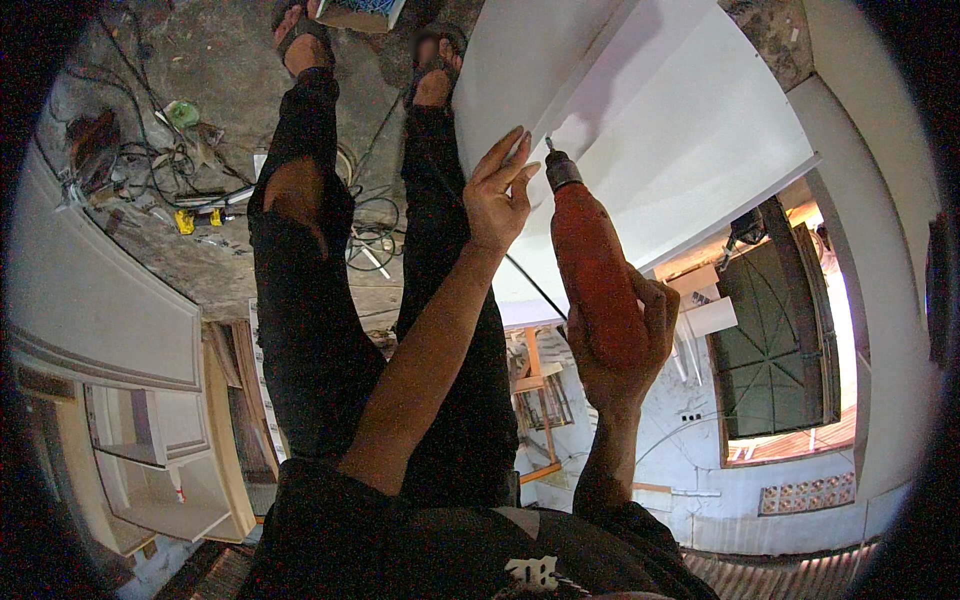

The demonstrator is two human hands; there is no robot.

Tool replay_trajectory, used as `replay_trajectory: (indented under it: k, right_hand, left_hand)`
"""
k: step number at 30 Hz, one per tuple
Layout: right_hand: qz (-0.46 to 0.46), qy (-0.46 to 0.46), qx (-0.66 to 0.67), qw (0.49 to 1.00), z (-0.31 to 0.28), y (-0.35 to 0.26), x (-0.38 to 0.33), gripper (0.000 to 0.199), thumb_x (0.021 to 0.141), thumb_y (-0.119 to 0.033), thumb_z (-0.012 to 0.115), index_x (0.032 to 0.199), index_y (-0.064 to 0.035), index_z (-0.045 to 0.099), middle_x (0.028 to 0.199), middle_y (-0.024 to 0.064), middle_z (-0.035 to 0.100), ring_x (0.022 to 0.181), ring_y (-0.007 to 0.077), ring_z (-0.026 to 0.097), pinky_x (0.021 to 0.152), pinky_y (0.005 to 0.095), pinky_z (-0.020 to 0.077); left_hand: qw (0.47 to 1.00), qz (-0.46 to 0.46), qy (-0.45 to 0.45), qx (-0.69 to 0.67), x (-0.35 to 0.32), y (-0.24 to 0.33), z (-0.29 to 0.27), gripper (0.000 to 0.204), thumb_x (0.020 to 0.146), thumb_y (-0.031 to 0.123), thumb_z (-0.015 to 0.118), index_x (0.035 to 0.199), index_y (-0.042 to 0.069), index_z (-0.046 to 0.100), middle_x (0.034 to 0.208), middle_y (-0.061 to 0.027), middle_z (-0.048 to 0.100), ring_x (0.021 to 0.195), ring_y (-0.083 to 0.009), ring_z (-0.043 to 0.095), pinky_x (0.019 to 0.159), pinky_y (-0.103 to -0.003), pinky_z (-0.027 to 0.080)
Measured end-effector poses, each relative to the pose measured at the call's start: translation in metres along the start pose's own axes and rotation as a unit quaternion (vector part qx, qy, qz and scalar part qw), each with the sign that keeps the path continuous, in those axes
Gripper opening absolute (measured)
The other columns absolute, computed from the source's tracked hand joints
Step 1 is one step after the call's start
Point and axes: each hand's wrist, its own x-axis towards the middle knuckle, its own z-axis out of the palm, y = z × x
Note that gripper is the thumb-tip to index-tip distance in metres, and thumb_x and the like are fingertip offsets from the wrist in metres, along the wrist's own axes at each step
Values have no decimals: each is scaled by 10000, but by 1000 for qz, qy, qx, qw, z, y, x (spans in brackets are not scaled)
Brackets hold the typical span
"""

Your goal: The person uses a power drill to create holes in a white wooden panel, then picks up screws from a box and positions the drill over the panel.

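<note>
My right hand (648,315) is wrapped round the body of a red corded drill (598,262). Its grey chuck (562,170) holds a thin bit that points up and away from me, close to a large white panel (700,125). I cannot tell whether the bit touches the panel. Just left of the bit is my left hand (497,200), palm partly showing, fingers stretched out and slightly apart. Nothing shows in its fingers. A black cord (538,285) runs near the drill's rear and passes behind my left forearm.
Tangled cables (150,150), a yellow-and-black tool (198,220) and a pale green item (182,113) lie on the rough floor at left. A box of small blue pieces (362,14) sits between my feet. A white cabinet (160,480) stands at lower left, a window (775,340) at right.
</note>
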Motion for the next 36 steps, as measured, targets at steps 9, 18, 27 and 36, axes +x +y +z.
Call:
replay_trajectory:
  k: [9, 18, 27, 36]
  right_hand:
    - [-14, -29, 30, 999, -6, 3, 6, 556, 633, -110, 773, 1149, -48, 578, 991, 114, 542, 910, 286, 538, 815, 410, 453]
    - [-69, -12, -1, 998, -3, 23, 4, 618, 602, -161, 794, 1180, -87, 587, 950, 96, 534, 879, 273, 547, 717, 395, 469]
    - [-105, -78, -104, 986, -24, 7, 9, 684, 615, -174, 812, 1250, -137, 561, 1047, 103, 503, 692, 241, 620, 561, 360, 512]
    - [-90, -89, -52, 991, -27, 11, 11, 680, 633, -157, 804, 1265, -118, 556, 1089, 117, 507, 736, 247, 647, 593, 347, 555]
  left_hand:
    - [1000, -4, 6, 21, -2, -2, -2, 454, 779, -74, 673, 1203, 84, 636, 1263, -175, 580, 1149, -288, 586, 918, -353, 527]
    - [1000, 3, 7, 1, -1, 1, 0, 485, 772, -109, 650, 1216, 87, 627, 1265, -174, 577, 1149, -293, 584, 894, -341, 546]
    - [999, 16, 0, 41, -4, -6, -1, 456, 792, -66, 653, 1219, 90, 624, 1252, -163, 588, 1110, -271, 611, 873, -326, 555]
    - [999, 10, -2, 42, -3, -2, -4, 380, 804, -6, 672, 1174, 80, 655, 1237, -151, 603, 1077, -266, 630, 849, -325, 556]
